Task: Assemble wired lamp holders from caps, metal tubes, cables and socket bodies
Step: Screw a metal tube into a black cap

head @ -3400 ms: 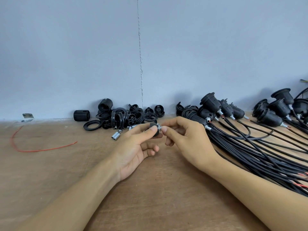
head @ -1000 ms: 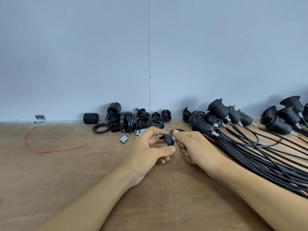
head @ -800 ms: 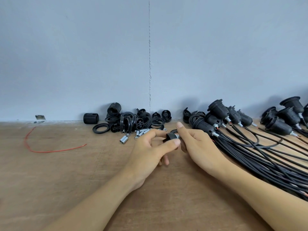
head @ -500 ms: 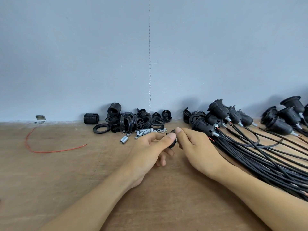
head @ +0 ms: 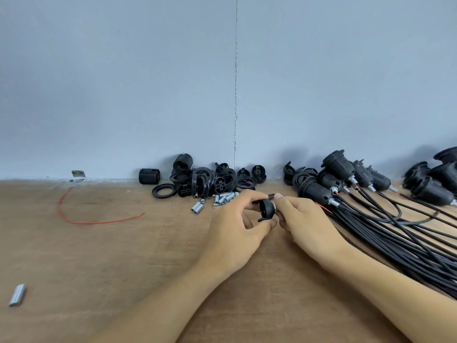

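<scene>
Left hand (head: 232,231) fingers pinching black cap (head: 267,210), right hand (head: 305,219) fingers pinching its other end — cables (head: 395,233) alongside

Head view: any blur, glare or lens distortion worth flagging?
Head view: soft even light, no glare; faint shadows on the wall behind socket bodies. Wide-angle stretch toward edges; the metal tube at lower left looks smeared. The cap between left hand and right hand reads clearly.

Matt black plastic cap (head: 267,209); shiny metal tubes (head: 222,198); bare wood table (head: 99,256).
</scene>
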The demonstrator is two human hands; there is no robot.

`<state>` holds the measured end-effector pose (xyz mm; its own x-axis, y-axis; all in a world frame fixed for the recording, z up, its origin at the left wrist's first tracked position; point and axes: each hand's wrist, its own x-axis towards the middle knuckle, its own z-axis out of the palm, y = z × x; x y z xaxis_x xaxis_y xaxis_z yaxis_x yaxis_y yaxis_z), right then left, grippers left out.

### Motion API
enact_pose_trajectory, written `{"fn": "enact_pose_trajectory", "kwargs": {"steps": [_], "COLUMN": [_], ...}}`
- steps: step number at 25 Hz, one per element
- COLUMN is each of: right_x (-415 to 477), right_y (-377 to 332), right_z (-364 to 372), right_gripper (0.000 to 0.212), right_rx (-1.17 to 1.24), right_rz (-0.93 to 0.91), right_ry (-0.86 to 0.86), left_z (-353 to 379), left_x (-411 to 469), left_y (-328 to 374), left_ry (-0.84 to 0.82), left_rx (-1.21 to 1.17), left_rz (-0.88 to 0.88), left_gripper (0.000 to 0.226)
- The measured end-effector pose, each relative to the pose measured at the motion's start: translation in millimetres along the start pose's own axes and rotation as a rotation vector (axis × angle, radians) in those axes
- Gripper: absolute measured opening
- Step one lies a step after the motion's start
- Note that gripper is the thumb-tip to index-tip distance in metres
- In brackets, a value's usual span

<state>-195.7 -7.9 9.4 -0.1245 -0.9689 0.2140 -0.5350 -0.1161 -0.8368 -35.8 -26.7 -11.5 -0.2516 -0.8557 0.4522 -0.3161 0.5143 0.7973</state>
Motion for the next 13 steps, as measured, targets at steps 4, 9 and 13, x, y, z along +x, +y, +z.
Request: {"fn": "enact_pose_trajectory", "kwargs": {"steps": [4, 9, 13], "right_x": [-0.3, -2.4, -10.8], "right_y": [4.9, 7.0, 3.6], "right_z": [-1.5, 2.7, 7.6], "right_gripper": [0.038, 0.01, 0.01], "right_rx": [-0.039, -0.188, -0.402], "right_rz": [-0.046, -0.161, -0.292], "right_ry": [0.109, 0.091, 0.028], "left_z": [-7.4, -10.7, -14.3], "left_x": [3.5, 10.3, 14.1], "left_y": [-10.1, -20.0, -16.6], "left_ry": [-0.016, 0.106, 0.225], "left_rx": [0.296, 0.311, 0.276], "left_rz": [0.038, -0.04, -0.115], "left_gripper": [0.061, 0.034, 0.027]}}
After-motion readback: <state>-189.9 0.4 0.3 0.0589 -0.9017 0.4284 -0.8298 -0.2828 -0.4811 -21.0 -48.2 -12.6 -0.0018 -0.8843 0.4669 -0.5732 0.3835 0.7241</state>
